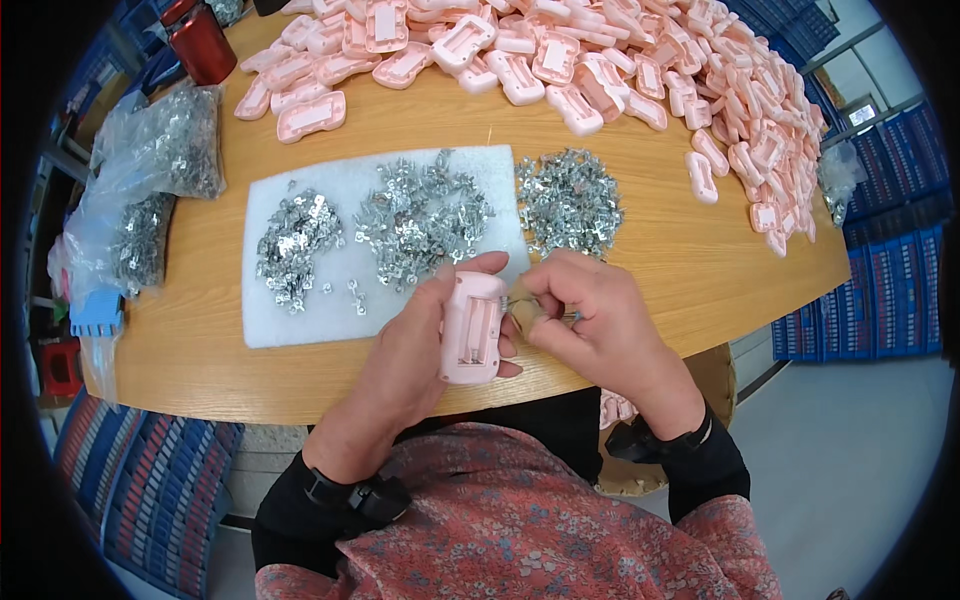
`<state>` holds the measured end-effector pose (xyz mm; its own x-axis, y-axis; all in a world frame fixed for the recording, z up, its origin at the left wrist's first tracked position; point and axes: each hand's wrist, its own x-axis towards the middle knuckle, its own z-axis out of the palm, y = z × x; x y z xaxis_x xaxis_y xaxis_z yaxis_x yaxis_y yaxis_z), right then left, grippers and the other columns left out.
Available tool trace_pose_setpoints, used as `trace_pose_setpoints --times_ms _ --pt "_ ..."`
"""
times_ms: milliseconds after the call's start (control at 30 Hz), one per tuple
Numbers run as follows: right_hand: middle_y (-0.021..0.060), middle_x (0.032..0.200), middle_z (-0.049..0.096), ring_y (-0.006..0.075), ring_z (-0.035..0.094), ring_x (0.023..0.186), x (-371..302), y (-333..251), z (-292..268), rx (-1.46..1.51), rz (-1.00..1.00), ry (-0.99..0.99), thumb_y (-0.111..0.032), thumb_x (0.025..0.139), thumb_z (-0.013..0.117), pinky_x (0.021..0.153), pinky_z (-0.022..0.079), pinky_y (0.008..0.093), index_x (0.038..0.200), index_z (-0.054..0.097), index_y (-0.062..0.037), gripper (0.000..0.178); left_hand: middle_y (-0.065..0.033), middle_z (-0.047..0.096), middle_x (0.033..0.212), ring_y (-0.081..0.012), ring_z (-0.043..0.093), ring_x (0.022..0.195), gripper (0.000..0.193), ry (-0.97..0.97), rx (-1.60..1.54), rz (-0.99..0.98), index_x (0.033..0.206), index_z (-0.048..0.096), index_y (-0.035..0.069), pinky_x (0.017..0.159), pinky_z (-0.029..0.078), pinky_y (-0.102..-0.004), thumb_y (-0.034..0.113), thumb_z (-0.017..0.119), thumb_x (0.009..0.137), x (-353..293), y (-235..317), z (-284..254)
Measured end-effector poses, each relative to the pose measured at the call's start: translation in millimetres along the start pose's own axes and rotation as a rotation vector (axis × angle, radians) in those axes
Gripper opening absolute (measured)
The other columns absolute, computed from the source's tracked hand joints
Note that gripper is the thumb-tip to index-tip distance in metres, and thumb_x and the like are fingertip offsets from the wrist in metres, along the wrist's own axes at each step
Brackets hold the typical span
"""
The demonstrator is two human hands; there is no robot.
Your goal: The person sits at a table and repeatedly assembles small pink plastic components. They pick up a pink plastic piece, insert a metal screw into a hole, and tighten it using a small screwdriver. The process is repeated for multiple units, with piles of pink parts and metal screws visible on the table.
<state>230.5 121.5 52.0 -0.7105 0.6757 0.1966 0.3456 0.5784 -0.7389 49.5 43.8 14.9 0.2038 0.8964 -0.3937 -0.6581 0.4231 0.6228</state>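
My left hand (405, 330) is closed around a pale pink plastic housing (479, 335) just past the table's front edge. The housing has a long open battery compartment, with a bit of metal showing at its near end. Beside its right edge my right hand (605, 320) is closed in a pinch, a tan covering on its fingertips. A small silvery metal battery contact (505, 303) shows at those fingertips, close to the housing; whether it touches is unclear. Something thin also pokes out of the right fist, too hidden to name.
A white foam mat (345, 172) carries two piles of metal contacts; another contact pile (570, 203) lies right of it. Many pink housings (600, 85) are heaped along the far side. Bags of metal parts (165, 150) and a red canister (200, 45) stand left.
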Motion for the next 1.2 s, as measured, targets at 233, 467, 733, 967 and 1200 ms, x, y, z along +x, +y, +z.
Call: trace_pose_setpoints --times_ms 233,467,733,967,1200 --pt "0.0078 0.076 0.058 0.0292 0.061 0.073 5.8 -5.5 2.0 -0.288 -0.128 -0.073 -0.014 0.075 0.072 0.067 0.046 0.0404 0.087 0.060 -0.0072 0.018 -0.0109 0.060 0.093 -0.0194 0.064 0.080 0.057 0.008 0.006 -0.068 0.145 0.041 0.001 0.076 0.059 -0.0384 0.042 0.028 0.107 -4.7 -2.7 1.8" --pt "0.0101 0.079 0.059 0.0312 0.061 0.078 9.3 -15.7 -2.9 -0.397 -0.094 -0.181 -0.014 0.077 0.071 0.075 0.045 0.0418 0.091 0.062 -0.0052 0.019 -0.0100 0.060 0.091 -0.0191 0.064 0.077 0.058 0.026 0.076 -0.086 0.144 0.039 -0.001 0.072 0.057 -0.0342 0.041 0.029 0.106 -2.3 -3.7 1.0" --pt "0.0111 0.079 0.060 0.0322 0.061 0.079 11.1 -17.7 -3.5 -0.390 -0.070 -0.211 -0.013 0.078 0.070 0.077 0.044 0.0426 0.093 0.063 -0.0037 0.019 -0.0101 0.062 0.092 -0.0211 0.066 0.079 0.057 0.003 0.110 -0.088 0.145 0.040 0.003 0.075 0.059 -0.0385 0.043 0.025 0.108 3.1 -7.7 -2.1" --pt "0.0137 0.081 0.063 0.0340 0.062 0.082 12.3 -19.6 -5.3 -0.316 0.025 -0.208 -0.009 0.078 0.068 0.077 0.045 0.0439 0.095 0.064 -0.0033 0.018 -0.0116 0.062 0.092 -0.0236 0.067 0.080 0.057 0.017 0.042 -0.107 0.143 0.042 0.004 0.077 0.061 -0.0423 0.045 0.024 0.108 3.4 -7.9 -1.7" --pt "0.0117 0.074 0.059 0.0329 0.059 0.071 12.0 -15.9 -0.5 -0.312 -0.033 -0.137 -0.006 0.076 0.070 0.069 0.047 0.0412 0.089 0.064 -0.0036 0.014 -0.0136 0.063 0.094 -0.0260 0.068 0.080 0.056 0.024 0.043 -0.131 0.140 0.045 0.003 0.076 0.061 -0.0431 0.045 0.025 0.108 3.8 -7.0 -0.9"
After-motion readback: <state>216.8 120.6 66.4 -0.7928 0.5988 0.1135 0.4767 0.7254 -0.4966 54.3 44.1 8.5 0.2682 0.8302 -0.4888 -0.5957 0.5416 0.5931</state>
